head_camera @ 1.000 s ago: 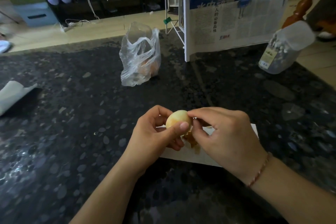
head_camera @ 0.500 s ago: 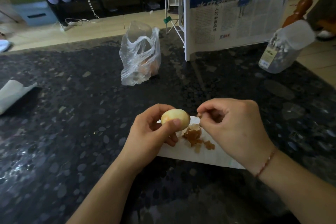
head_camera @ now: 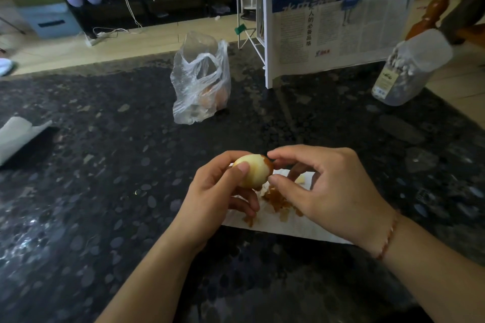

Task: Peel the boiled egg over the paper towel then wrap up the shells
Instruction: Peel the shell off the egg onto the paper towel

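My left hand (head_camera: 217, 199) holds a boiled egg (head_camera: 256, 170) above the white paper towel (head_camera: 288, 228). Most of the egg is pale and bare; a brown patch of shell clings to its right end. My right hand (head_camera: 330, 191) pinches that end with thumb and forefinger. Brown shell bits (head_camera: 275, 199) lie scattered on the towel under the egg. My right hand hides part of the towel.
On the dark speckled counter (head_camera: 105, 191) stand a clear plastic bag with brown eggs (head_camera: 200, 84), a white rack with a newspaper (head_camera: 328, 34) at the back right, and a clear lidded jar (head_camera: 409, 68). A folded white paper (head_camera: 15, 136) lies at the left edge.
My right hand pulled away from the egg, shell bits dropped onto the towel, and the hand has come back to the egg's right end. The left hand has turned the egg a little.
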The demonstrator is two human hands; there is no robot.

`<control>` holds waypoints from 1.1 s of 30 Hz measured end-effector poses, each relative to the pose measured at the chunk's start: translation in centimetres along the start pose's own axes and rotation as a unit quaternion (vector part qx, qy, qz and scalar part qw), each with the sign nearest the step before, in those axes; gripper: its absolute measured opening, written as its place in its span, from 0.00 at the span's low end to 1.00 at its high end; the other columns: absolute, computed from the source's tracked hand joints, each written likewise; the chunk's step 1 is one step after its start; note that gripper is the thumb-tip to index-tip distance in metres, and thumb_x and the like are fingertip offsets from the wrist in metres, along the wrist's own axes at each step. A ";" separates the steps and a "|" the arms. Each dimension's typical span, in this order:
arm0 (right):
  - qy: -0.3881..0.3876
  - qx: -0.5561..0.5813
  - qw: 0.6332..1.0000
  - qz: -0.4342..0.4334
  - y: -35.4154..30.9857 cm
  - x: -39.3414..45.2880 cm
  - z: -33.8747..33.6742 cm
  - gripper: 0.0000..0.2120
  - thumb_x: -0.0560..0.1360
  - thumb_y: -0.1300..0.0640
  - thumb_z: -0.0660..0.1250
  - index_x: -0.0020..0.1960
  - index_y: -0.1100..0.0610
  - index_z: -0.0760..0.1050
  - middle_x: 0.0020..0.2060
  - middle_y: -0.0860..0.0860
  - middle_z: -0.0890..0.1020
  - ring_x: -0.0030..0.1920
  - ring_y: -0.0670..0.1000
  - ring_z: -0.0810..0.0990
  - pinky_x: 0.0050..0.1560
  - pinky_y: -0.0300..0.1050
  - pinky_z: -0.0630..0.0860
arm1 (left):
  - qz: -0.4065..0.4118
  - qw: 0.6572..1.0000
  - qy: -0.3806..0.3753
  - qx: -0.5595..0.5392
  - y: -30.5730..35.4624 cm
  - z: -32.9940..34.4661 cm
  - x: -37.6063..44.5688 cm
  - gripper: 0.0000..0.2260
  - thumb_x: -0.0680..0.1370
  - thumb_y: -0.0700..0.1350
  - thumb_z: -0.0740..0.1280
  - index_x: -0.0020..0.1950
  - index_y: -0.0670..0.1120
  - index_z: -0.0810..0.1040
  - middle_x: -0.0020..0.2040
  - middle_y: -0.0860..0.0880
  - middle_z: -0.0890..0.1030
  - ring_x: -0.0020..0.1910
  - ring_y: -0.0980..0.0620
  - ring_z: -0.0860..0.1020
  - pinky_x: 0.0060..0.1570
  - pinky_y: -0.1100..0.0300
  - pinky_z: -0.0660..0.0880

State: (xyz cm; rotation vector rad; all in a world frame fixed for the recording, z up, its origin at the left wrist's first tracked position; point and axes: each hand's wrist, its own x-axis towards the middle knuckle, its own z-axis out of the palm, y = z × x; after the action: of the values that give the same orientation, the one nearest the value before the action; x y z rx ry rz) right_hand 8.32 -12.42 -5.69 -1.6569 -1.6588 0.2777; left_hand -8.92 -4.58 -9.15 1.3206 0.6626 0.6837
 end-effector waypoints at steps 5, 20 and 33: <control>-0.014 0.005 1.000 -0.008 -0.1 -0.1 0.1 0.18 0.68 0.43 0.68 0.56 0.45 0.81 0.44 0.35 0.81 0.41 0.40 0.81 0.37 0.25 0.73 | -0.008 1.000 -0.022 -0.013 0.1 0.2 -0.1 0.15 0.81 0.49 0.57 0.59 0.43 0.78 0.41 0.42 0.82 0.31 0.44 0.79 0.31 0.55 0.78; 0.038 -0.131 0.980 -0.145 0.8 -0.6 0.8 0.19 0.74 0.54 0.61 0.60 0.61 0.80 0.42 0.54 0.87 0.37 0.51 0.85 0.33 0.49 0.82 | -0.011 0.999 -0.032 0.020 0.3 0.5 -0.3 0.16 0.79 0.53 0.62 0.58 0.42 0.77 0.39 0.41 0.83 0.30 0.45 0.80 0.29 0.59 0.78; 0.123 -0.050 0.987 -0.089 0.9 -0.1 1.2 0.11 0.69 0.66 0.67 0.48 0.59 0.85 0.40 0.51 0.87 0.38 0.46 0.85 0.41 0.38 0.79 | -0.011 0.999 -0.031 0.009 0.2 0.4 -0.2 0.14 0.78 0.51 0.66 0.58 0.44 0.77 0.37 0.43 0.82 0.31 0.45 0.80 0.31 0.56 0.78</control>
State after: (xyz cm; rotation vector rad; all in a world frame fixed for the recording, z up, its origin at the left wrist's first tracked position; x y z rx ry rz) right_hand 8.22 -11.98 -7.06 -1.5322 -1.6387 -0.0968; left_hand -8.79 -4.93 -8.90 1.3438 0.6325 0.6179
